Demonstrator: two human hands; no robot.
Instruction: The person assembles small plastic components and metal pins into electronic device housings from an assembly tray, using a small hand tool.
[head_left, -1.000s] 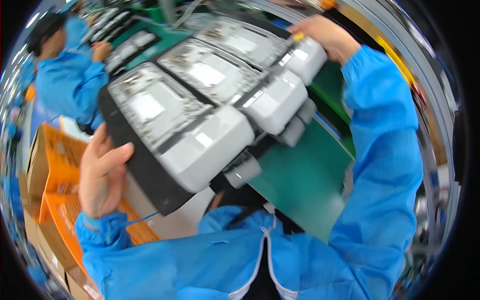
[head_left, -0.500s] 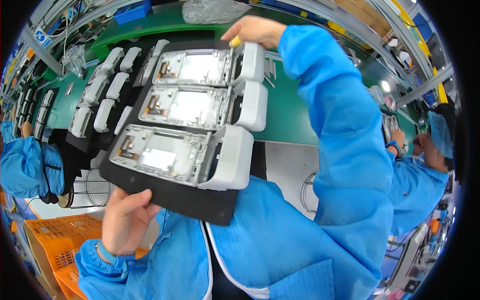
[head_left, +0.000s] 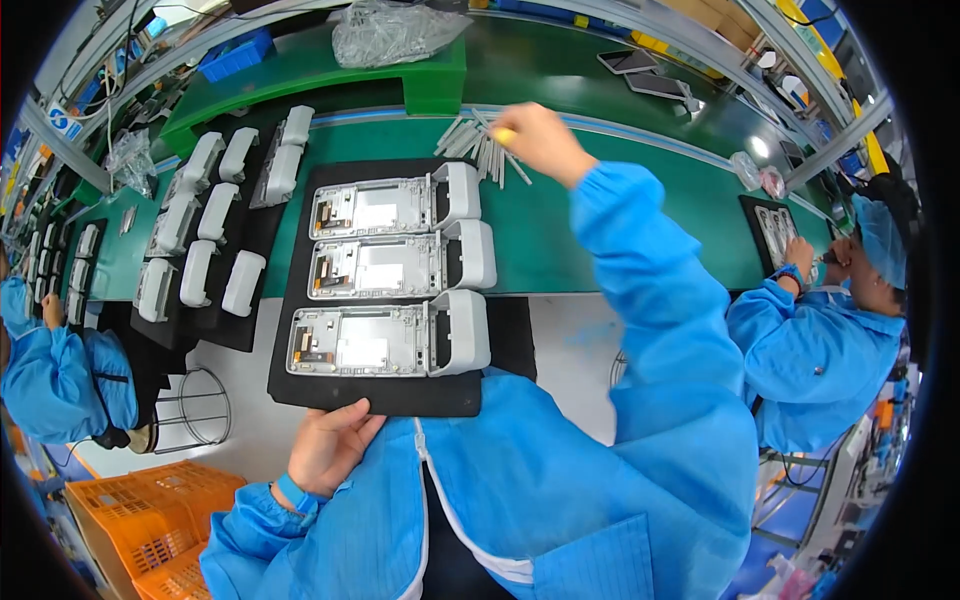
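Observation:
A black mat (head_left: 380, 393) lies partly on the green bench, its near end jutting over the edge toward me. My left hand (head_left: 335, 440) is closed on that near edge, thumb on top. Three grey device housings are lined up on the mat: a far one (head_left: 385, 205), a middle one (head_left: 380, 265) and a near one (head_left: 360, 338). Each has an open frame with a pale handle-like part at its right. Beyond the mat, my right hand (head_left: 540, 140) is curled over a pile of thin grey strips (head_left: 487, 152). A yellow cover sits on one fingertip; anything pinched there is hidden.
More pale housings (head_left: 215, 212) stand on black mats at the left. A green raised shelf (head_left: 435, 88) bears a clear plastic bag (head_left: 395, 35). An orange crate (head_left: 150, 510) is at lower left. People in blue work at the left and right.
My right hand has let go of the mat's far corner and moved right to the grey strips. The mat has straightened, and my left hand has shifted right with its near edge.

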